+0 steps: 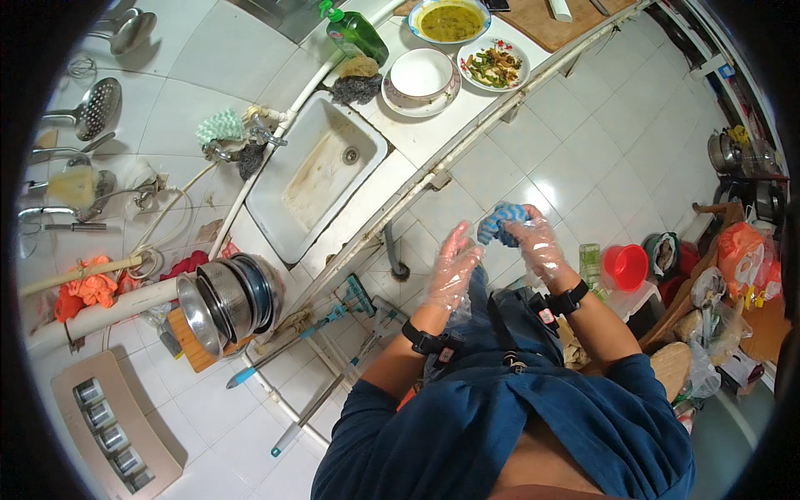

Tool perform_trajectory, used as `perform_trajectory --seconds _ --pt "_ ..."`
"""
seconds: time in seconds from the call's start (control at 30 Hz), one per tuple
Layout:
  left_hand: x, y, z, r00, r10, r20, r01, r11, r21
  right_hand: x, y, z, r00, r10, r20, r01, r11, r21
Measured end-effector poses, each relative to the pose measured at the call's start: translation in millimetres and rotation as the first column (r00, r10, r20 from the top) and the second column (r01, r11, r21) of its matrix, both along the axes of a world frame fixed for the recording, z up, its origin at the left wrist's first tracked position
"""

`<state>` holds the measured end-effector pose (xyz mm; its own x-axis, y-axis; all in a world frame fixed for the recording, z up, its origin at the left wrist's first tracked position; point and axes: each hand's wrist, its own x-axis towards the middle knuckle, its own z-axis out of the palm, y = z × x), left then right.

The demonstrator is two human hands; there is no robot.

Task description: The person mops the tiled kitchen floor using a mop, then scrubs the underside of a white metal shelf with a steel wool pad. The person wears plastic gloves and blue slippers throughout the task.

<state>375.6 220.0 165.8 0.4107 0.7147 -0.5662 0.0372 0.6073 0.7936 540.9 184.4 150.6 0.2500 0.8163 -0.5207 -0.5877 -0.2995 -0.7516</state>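
My right hand (539,245), in a clear plastic glove, grips a crumpled blue-and-white wavy-striped cloth (502,224) in front of my body. Beside it, my left hand (455,265), gloved the same way, is raised with its fingers apart and holds nothing. A narrow gap lies between its fingers and the cloth. Both hands are over the tiled floor, just off the front edge of the white counter (390,181). Set into that counter is a stained rectangular sink (319,175) with no dishes in it.
A white bowl on a plate (422,74), a plate of cooked food (494,64) and a soup bowl (451,22) stand past the sink. Stacked metal basins (234,300) sit at the other end. Mop poles (312,406) lean low at left; a red bucket (625,267) stands at right.
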Motion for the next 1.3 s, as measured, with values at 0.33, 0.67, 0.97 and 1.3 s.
perform_trajectory --seconds 0.33,0.67,0.97,1.3 --pt "4.4 36.7 -25.8 0.983 0.137 0.124 -0.093 0.948 -0.305 -21.9 30.5 7.4 0.988 0.149 0.040 -0.148 0.989 -0.028" --pt "30.9 34.7 -35.1 0.948 0.290 0.129 -0.277 0.955 -0.108 9.2 54.9 5.5 0.907 0.313 -0.282 -0.361 0.923 -0.136" --pt "65.5 14.9 -47.2 0.943 0.331 0.008 -0.331 0.943 -0.032 97.3 62.7 -23.4 0.938 0.340 -0.064 -0.346 0.925 -0.157" --pt "50.3 1.2 -89.2 0.935 0.301 -0.186 -0.329 0.934 -0.142 170.7 78.8 -126.4 0.957 0.288 -0.042 -0.289 0.926 -0.244"
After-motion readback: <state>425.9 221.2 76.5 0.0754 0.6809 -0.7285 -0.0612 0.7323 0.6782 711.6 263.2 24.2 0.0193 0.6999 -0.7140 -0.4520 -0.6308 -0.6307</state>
